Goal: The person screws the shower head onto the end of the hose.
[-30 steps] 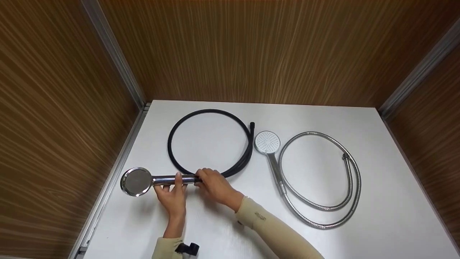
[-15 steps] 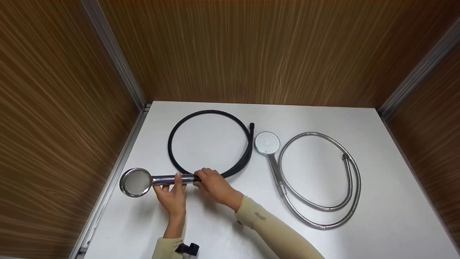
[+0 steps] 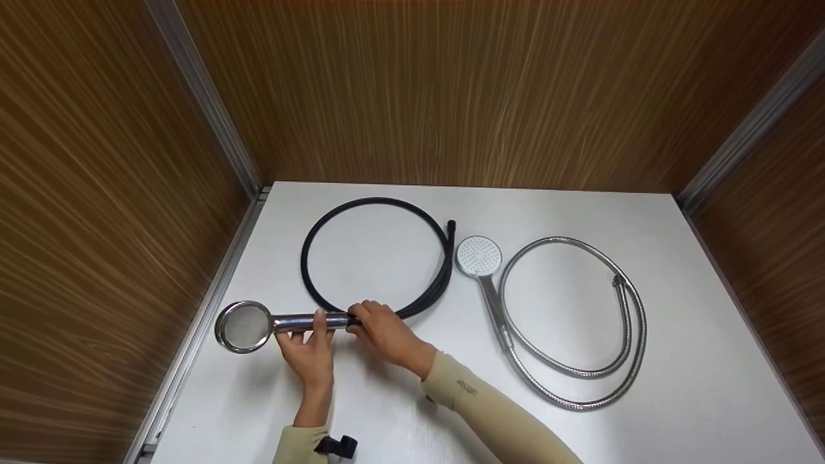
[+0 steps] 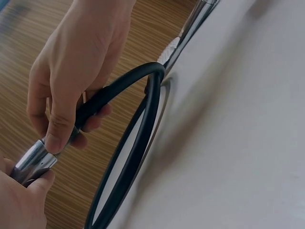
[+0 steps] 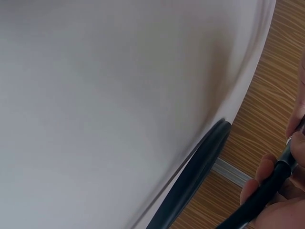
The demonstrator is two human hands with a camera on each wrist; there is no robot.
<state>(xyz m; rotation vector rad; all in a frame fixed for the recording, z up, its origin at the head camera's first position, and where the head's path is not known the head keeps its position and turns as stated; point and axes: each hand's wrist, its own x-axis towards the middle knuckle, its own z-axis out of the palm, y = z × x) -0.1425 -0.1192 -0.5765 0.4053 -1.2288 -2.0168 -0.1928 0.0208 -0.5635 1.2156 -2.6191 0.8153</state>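
Note:
My left hand (image 3: 314, 361) grips the chrome handle of a shower head (image 3: 243, 327), thumb across its top and the round head pointing left. At the handle's right end, my right hand (image 3: 387, 332) pinches the end of a black shower hose (image 3: 374, 200). Hose end and handle meet in line; whether the thread has caught is hidden by the fingers. In the left wrist view the black hose (image 4: 136, 124) bends down from the right hand (image 4: 81, 62) to the table. The right wrist view shows the hose (image 5: 267, 191) between curled fingers.
On the white table (image 3: 696, 322), right of the black coil, lies a second shower head (image 3: 479, 256) with a white face. It joins a coiled silver metal hose (image 3: 580, 407). Wood-grain panels (image 3: 412, 96) stand behind and at both sides.
The shower head's round face has tilted slightly and shifted a little left and down since a second ago. Both hands keep their grips almost unmoved.

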